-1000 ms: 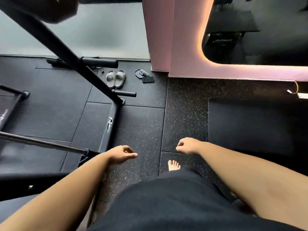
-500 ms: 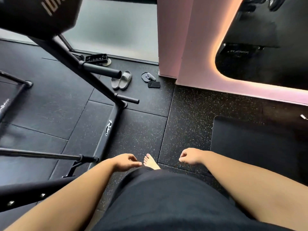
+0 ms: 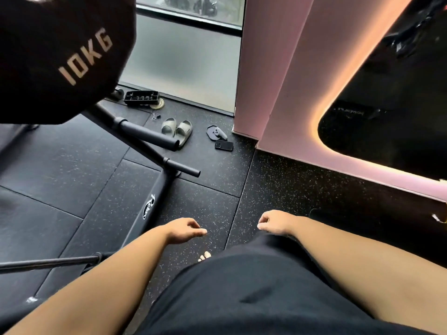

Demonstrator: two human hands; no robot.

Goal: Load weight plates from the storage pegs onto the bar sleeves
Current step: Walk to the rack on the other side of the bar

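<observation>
Fingers loosely curled on left hand and right hand, gripping nothing; 10KG plate above storage pegs.

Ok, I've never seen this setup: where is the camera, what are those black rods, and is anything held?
The one picture comes from a camera on the person's head, looking down over their shorts. The left hand and right hand hang loosely curled, holding nothing. Top left is a plate marked 10KG. Below it a slanted rack post carries an upper peg and a lower peg, both bare. The thin bar shows at lower left. On the floor lie slippers and a phone.
</observation>
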